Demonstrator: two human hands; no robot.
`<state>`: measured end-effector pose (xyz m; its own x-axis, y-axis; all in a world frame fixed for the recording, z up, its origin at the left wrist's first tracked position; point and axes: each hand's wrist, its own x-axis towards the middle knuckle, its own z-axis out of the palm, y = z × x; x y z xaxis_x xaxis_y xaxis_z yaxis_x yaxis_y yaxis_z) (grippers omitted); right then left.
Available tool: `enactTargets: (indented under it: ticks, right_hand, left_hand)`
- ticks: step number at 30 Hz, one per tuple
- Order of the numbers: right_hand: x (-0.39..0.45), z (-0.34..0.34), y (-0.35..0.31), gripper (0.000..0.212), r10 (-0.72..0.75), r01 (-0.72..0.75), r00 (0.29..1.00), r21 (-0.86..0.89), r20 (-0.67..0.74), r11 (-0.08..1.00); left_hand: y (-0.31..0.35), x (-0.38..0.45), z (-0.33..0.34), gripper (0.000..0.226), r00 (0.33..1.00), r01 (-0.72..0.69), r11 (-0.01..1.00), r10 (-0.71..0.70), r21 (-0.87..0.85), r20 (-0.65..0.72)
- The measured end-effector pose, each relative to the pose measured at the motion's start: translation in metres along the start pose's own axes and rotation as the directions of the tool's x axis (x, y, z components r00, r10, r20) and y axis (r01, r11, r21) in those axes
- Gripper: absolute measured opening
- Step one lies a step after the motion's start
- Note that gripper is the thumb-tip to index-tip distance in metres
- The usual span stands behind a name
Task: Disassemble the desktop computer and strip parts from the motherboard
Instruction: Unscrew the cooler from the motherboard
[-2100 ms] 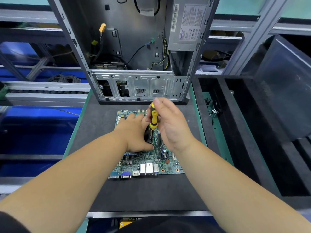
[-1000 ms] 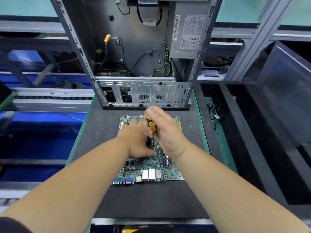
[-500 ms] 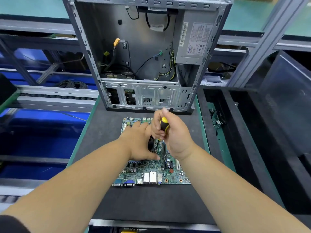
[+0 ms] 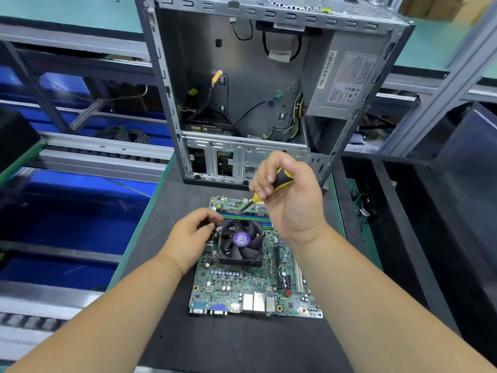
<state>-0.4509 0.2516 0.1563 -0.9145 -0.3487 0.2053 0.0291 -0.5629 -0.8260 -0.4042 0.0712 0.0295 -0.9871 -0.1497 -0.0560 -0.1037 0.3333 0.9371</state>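
Right hand (image 4: 291, 200) fingers clench a screwdriver (image 4: 279, 181) at twelve o'clock above the fan (image 4: 240, 242); left hand (image 4: 188, 238) fingers curl, pinching at the fan's nine o'clock corner, on a dark bench (image 4: 242, 343).

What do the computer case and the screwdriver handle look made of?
Computer case: bare sheet metal, dull grey, by its stamped slots and folded edges. Screwdriver handle: probably moulded plastic or rubber, black and yellow, faintly glossy; right hand covers most.

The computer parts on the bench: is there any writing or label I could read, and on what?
None is legible.
Power supply: grey label with barcode, print too blurred.
Fan: purple sticker on the hub, text too small.
Motherboard: markings too small.
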Motion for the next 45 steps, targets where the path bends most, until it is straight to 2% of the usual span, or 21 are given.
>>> enactTargets:
  ticks: [4,12,18,29,31,34,37,40,45]
  right_hand:
    - [0.01,0.015,0.018,0.027,0.033,-0.031,0.998,-0.048,0.049,0.998]
    - [0.016,0.02,0.047,0.019,0.121,-0.113,0.992,-0.14,0.047,0.984]
    - [0.018,0.017,0.055,0.023,0.147,-0.129,0.987,-0.21,0.07,0.969]
    - [0.019,0.014,0.06,0.023,0.191,-0.143,0.975,-0.335,0.113,0.931]
    - [0.018,0.017,0.059,0.021,0.225,-0.171,0.964,-0.321,0.141,0.932]
    - [0.018,0.019,0.06,0.018,0.248,-0.174,0.945,-0.315,0.211,0.933]
    - [0.02,0.023,0.061,0.018,0.283,-0.188,0.923,-0.335,0.262,0.923]
    - [0.025,0.026,0.057,0.026,0.321,-0.219,0.915,-0.366,0.246,0.904]
    - [0.025,0.023,0.057,0.026,0.316,-0.249,0.936,-0.347,0.152,0.904]
  left_hand:
    - [-0.004,0.0,0.0,0.036,0.999,-0.044,0.997,0.044,-0.058,-0.007]
    - [-0.009,-0.003,-0.006,0.024,0.996,-0.064,0.987,0.072,-0.144,0.047]
    - [-0.014,-0.002,-0.001,0.024,0.999,-0.041,0.983,0.041,-0.178,-0.005]
    - [-0.017,-0.002,0.001,0.026,0.986,-0.161,0.986,0.158,-0.043,-0.052]
    - [-0.018,-0.003,0.0,0.025,0.977,-0.2,0.979,0.202,0.028,-0.067]
    - [-0.022,-0.006,0.002,0.018,0.94,-0.318,0.92,0.337,0.229,-0.051]
    - [-0.027,-0.009,0.004,0.018,0.913,-0.381,0.871,0.408,0.312,-0.025]
    - [-0.029,-0.007,0.005,0.012,0.91,-0.384,0.859,0.415,0.339,-0.021]
    - [-0.031,-0.005,0.005,0.006,0.909,-0.389,0.86,0.416,0.331,-0.012]
